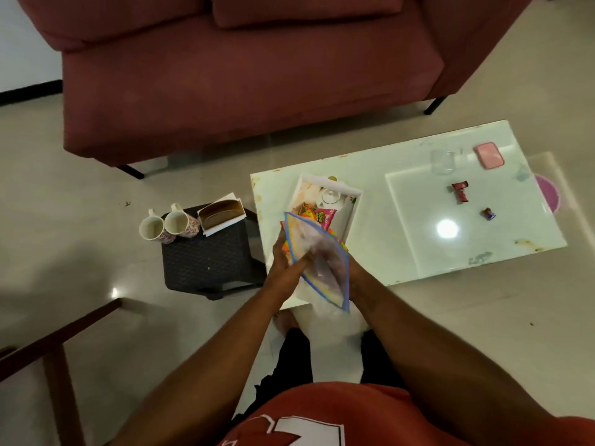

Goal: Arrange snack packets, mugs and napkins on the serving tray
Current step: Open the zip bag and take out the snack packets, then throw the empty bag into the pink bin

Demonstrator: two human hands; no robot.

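Seemingly emptying snacks: left hand (pixel 284 255) pinches the zip bag (pixel 322 262) above the tray (pixel 347 187); right hand (pixel 353 268), behind it, grip unclear. Next, probably the mugs (pixel 151 228) left of the tray.

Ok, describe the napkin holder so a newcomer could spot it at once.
In front of the red sofa, a dark woven stool stands left of the white table. The napkin holder sits on its far right corner, beside two floral mugs: the only boxy brown thing, white sheets against it.

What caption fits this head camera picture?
Left hand and right hand hold a clear zip bag above snack packets in a white tray.
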